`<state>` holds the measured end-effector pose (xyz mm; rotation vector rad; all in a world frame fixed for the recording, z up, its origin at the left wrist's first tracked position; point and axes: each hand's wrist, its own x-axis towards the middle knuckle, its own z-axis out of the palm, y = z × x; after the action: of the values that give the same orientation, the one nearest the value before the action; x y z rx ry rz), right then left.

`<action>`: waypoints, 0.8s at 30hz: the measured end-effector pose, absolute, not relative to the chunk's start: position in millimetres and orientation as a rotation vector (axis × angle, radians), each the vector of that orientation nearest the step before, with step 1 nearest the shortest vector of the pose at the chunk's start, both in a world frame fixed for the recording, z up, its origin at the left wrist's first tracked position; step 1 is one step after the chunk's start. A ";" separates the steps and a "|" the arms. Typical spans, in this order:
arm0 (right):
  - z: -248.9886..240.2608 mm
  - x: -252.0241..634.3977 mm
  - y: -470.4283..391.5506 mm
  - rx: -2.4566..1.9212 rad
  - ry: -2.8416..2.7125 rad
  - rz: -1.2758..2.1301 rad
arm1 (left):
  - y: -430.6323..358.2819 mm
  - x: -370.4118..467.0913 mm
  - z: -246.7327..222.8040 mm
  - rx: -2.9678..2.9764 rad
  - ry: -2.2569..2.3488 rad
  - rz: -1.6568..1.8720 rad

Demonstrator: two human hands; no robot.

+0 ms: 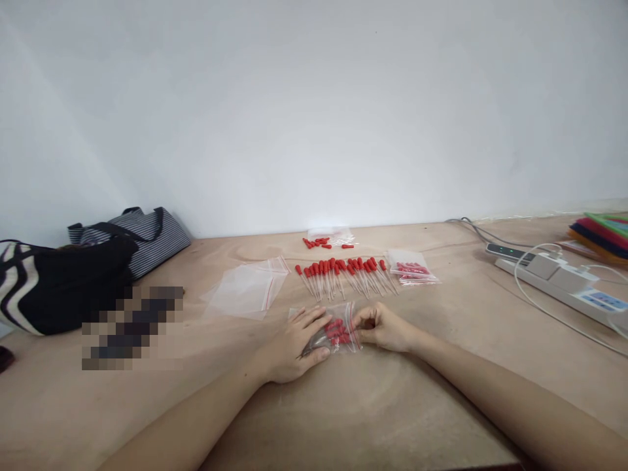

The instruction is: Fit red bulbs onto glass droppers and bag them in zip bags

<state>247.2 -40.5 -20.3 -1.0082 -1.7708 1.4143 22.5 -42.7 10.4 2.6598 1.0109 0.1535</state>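
Note:
A clear zip bag [338, 332] with several red-topped droppers in it lies on the table in front of me. My left hand [300, 343] rests on the bag's left part, fingers spread. At its right end, by the red seal line, my right hand [385, 328] pinches the bag's edge between thumb and fingers. Just beyond the bag, loose droppers with red bulbs [338, 267] and clear stems lie in a row. Flat zip bags [240, 291] are spread at the left of the row. Filled bags [415, 268] are stacked at its right.
Further back are more red bulbs [316, 243] by a clear bag. A black bag [83, 284] and a striped bag [164, 245] stand at the left. At the right are a power strip [564, 288] with cables and a stack of coloured items [601, 235].

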 end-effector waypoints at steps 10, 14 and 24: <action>-16.7 259.6 -23.0 -1.335 -1.775 1.111 | -41.8 20.6 9.1 2.654 0.993 0.186; -3.6 291.2 8.1 -1.822 -1.695 0.340 | -41.5 18.8 7.8 2.634 1.002 0.197; -5.3 282.5 47.4 -2.142 -1.691 0.087 | -43.0 19.0 9.7 2.615 0.988 0.215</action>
<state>282.5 47.4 -5.3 -2.1424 -1.6909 0.0872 19.0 -43.0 9.7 2.6149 0.9876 0.2147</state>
